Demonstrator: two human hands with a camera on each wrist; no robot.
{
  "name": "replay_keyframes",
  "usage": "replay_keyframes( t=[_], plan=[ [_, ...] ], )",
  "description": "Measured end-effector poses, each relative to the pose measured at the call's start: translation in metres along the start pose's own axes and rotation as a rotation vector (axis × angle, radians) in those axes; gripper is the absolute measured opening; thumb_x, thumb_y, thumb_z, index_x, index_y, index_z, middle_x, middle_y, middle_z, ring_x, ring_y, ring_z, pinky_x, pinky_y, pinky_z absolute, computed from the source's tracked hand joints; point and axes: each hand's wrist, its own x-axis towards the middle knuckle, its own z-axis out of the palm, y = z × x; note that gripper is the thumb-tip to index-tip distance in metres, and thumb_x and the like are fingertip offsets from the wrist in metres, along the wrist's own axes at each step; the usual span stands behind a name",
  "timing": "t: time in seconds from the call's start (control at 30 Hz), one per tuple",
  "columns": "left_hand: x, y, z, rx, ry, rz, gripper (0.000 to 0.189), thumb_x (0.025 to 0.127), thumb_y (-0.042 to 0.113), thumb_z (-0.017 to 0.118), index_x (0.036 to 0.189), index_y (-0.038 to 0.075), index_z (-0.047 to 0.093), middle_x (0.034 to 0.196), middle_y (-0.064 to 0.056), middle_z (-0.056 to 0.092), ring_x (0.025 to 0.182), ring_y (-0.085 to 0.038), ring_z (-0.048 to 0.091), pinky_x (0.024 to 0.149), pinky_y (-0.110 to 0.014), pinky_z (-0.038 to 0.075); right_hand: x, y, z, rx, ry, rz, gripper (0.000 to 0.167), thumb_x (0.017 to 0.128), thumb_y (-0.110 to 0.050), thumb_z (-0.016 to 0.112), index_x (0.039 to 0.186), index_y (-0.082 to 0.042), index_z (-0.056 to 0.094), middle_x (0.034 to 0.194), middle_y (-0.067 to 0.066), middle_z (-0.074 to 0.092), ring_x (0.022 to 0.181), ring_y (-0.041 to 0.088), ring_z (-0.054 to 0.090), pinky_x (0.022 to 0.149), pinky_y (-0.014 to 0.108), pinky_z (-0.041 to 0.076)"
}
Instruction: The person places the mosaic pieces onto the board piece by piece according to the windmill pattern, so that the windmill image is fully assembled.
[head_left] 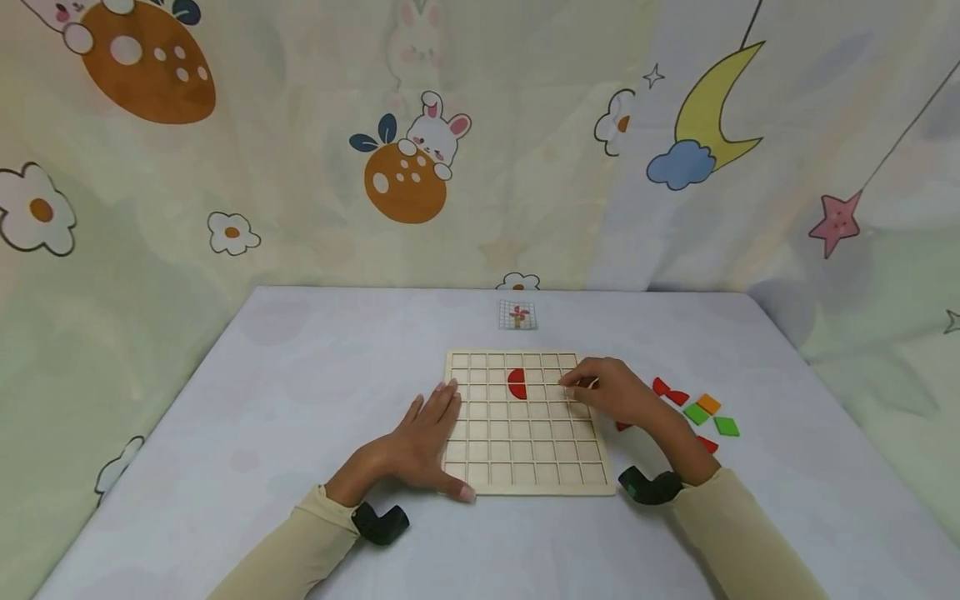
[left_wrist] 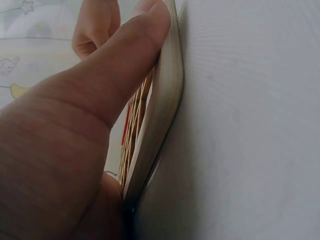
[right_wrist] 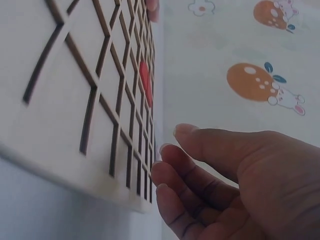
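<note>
A pale wooden grid board (head_left: 534,454) lies on the table. Two red quarter-circle pieces (head_left: 517,384) sit in its upper middle squares, one above the other, forming a half circle. My left hand (head_left: 422,442) lies spread along the board's left side, fingertips on the edge, with the thumb on the near left corner. Over the board's upper right part is my right hand (head_left: 611,390). In the right wrist view its fingers are loosely bent, with the thumb apart from them and nothing visible between.
Right of the board lie loose red pieces (head_left: 677,397), green pieces (head_left: 727,427) and an orange piece (head_left: 708,405); the right forearm partly covers this area. A small pattern card (head_left: 517,315) lies behind the board. A printed cloth (head_left: 300,167) hangs at the back.
</note>
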Motion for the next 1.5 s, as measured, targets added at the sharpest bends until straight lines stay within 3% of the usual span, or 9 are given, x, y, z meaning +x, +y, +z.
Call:
replay_keyframes(
  t=[0.43, 0.8, 0.93, 1.17, 1.33, 1.5],
  plan=[
    [0.0, -0.003, 0.002, 0.001, 0.013, 0.011, 0.136, 0.066, 0.077, 0.069, 0.154, -0.003, 0.003, 0.161, -0.017, -0.006, 0.147, -0.03, -0.009, 0.112, -0.056, -0.001, -0.029, 0.016, -0.019, -0.01, -0.021, 0.037, 0.017, 0.091, -0.006, 0.066, 0.107, -0.004, 0.073, 0.098, 0.002, 0.069, 0.079, 0.017, 0.058, 0.066, 0.029, 0.05],
    [0.004, -0.01, 0.008, -0.012, 0.028, 0.011, 0.14, 0.062, 0.082, 0.066, 0.155, 0.0, 0.001, 0.161, -0.014, -0.009, 0.146, -0.025, -0.012, 0.112, -0.055, -0.003, -0.047, 0.038, -0.031, 0.002, -0.07, 0.057, 0.022, 0.086, 0.002, 0.066, 0.107, -0.003, 0.071, 0.099, 0.002, 0.067, 0.089, 0.019, 0.058, 0.078, 0.033, 0.05],
    [0.002, -0.008, 0.007, -0.014, 0.022, 0.007, 0.139, 0.064, 0.082, 0.066, 0.155, 0.0, 0.001, 0.161, -0.014, -0.008, 0.146, -0.025, -0.012, 0.112, -0.054, -0.003, -0.052, 0.045, -0.031, 0.018, -0.084, 0.076, 0.025, 0.085, 0.002, 0.068, 0.11, -0.004, 0.071, 0.1, 0.001, 0.066, 0.089, 0.02, 0.057, 0.075, 0.03, 0.05],
    [-0.001, -0.002, 0.001, -0.04, 0.013, 0.013, 0.134, 0.067, 0.074, 0.071, 0.154, -0.003, 0.004, 0.161, -0.018, -0.006, 0.146, -0.03, -0.01, 0.112, -0.057, -0.002, -0.052, 0.047, -0.03, -0.002, -0.099, 0.057, 0.029, 0.084, -0.01, 0.076, 0.112, -0.005, 0.071, 0.1, 0.0, 0.062, 0.087, 0.019, 0.054, 0.074, 0.029, 0.048],
    [0.001, -0.003, 0.003, -0.033, 0.01, 0.013, 0.136, 0.066, 0.077, 0.068, 0.154, -0.001, 0.001, 0.161, -0.016, -0.009, 0.146, -0.027, -0.013, 0.112, -0.055, -0.003, -0.051, 0.048, -0.027, -0.094, -0.07, 0.052, 0.022, 0.083, -0.011, 0.078, 0.105, -0.009, 0.074, 0.099, -0.003, 0.062, 0.085, 0.016, 0.052, 0.073, 0.03, 0.045],
    [0.002, -0.006, 0.004, -0.015, 0.014, 0.014, 0.138, 0.065, 0.082, 0.064, 0.155, 0.0, 0.0, 0.161, -0.014, -0.009, 0.146, -0.027, -0.012, 0.112, -0.055, -0.002, -0.051, 0.049, -0.026, -0.107, -0.032, 0.057, 0.015, 0.081, -0.011, 0.079, 0.094, -0.012, 0.072, 0.089, -0.006, 0.06, 0.079, 0.015, 0.05, 0.068, 0.028, 0.043]
  ],
)
